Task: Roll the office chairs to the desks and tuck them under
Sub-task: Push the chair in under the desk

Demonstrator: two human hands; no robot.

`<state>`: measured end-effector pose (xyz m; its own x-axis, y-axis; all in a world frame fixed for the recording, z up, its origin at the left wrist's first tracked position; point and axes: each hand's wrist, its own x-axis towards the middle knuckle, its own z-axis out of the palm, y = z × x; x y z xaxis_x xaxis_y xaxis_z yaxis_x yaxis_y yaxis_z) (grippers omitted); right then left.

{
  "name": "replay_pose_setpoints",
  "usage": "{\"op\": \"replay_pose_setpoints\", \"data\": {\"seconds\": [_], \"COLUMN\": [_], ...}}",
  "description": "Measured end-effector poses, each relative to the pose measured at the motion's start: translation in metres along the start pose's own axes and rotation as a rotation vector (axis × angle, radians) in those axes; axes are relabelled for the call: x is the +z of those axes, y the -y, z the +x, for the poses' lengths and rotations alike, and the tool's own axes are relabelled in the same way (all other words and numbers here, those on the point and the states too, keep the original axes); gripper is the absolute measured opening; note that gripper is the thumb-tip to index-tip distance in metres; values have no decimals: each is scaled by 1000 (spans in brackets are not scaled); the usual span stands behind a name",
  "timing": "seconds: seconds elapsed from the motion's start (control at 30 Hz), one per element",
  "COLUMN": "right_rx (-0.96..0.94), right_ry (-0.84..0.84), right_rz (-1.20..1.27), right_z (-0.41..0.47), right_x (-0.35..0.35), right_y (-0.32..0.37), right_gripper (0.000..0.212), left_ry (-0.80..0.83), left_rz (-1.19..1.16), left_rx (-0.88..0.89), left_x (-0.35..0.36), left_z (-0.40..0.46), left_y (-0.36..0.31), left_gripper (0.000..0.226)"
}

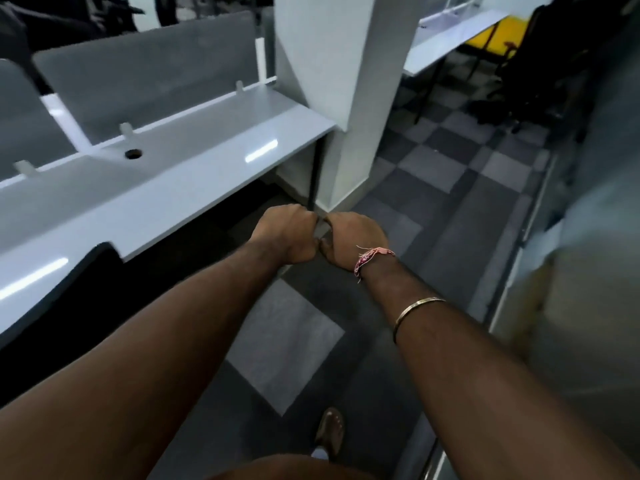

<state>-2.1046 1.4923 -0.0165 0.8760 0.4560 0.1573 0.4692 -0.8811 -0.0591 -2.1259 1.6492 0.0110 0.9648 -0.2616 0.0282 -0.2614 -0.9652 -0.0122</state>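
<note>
Hands meet at frame centre, knuckle to knuckle, above the floor just off the desk's near edge. Left hand (289, 237) is curled into a fist; its grip is narrow and nothing shows inside it. Right hand (353, 241) is likewise curled, grip narrow, with no object visible within; whether the two hands clasp each other or merely touch cannot be told. Right wrist carries a pink thread band (372, 257), and a thin metal bangle (415, 311) sits further up the forearm.

White desk (194, 168) runs along the left, fitted with grey divider panels (138, 81) and a round cable hole (133, 154). A dark shape at the desk's front edge, lower left, may be a chair back (104, 252) tucked under; blur prevents confirmation. White pillar (332, 81) stands at the desk's far end. Second white desk (450, 36) lies beyond the pillar, upper right, with dark office chairs (526, 74) standing near it on the floor, well apart from the hands. Neither hand touches any chair.

Checkered carpet floor (287, 341) in grey tones covers the aisle. One foot (330, 431) shows at the bottom edge. Right side of frame is heavily blurred.
</note>
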Motion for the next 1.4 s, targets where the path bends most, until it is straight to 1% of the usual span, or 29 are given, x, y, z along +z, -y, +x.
{"op": "replay_pose_setpoints", "data": {"seconds": [0.07, 0.17, 0.23, 0.3, 0.4, 0.53, 0.77, 0.8, 0.87, 0.97, 1.13, 1.27, 1.4], "right_rx": [38, 95, 126, 164, 226, 278, 412, 432, 453, 520, 576, 598, 612], "right_ry": [3, 7, -2, -1, -8, -17, 18, 18, 11, 6, -52, -44, -43], "right_rz": [-1, 2, -9, -12, -14, -28, -52, -62, -59, -61, -67, -74, -81], "right_z": [2, 6, 10, 15, 26, 49, 121, 144, 162, 221, 287, 330, 371], "right_x": [-6, -15, -22, -28, -33, -31, -10, -7, -7, -11, -15, -8, 6], "right_y": [-43, -104, -141, -175, -223, -277, -383, -405, -425, -476, -547, -610, -680], "right_gripper": [38, 37, 37, 41, 42, 42, 45, 45, 45, 44, 46, 45, 44], "left_ry": [0, 14, 12, 2, -7, -2, 59, 59, 66, 74, 12, 9, 1], "left_rz": [9, 22, 17, 28, 23, -13, -31, -22, -22, -15, -33, -9, -13], "left_rx": [41, 86, 108, 130, 166, 210, 287, 312, 335, 392, 440, 484, 496], "left_x": [-5, -13, -16, -18, -18, -15, 5, 6, 8, 0, -3, 7, 21], "left_z": [38, 91, 122, 153, 201, 265, 404, 439, 469, 557, 666, 747, 830], "left_y": [-31, -74, -98, -119, -148, -174, -202, -204, -206, -206, -210, -225, -249], "left_gripper": [44, 38, 38, 41, 37, 41, 39, 40, 39, 35, 36, 40, 38]}}
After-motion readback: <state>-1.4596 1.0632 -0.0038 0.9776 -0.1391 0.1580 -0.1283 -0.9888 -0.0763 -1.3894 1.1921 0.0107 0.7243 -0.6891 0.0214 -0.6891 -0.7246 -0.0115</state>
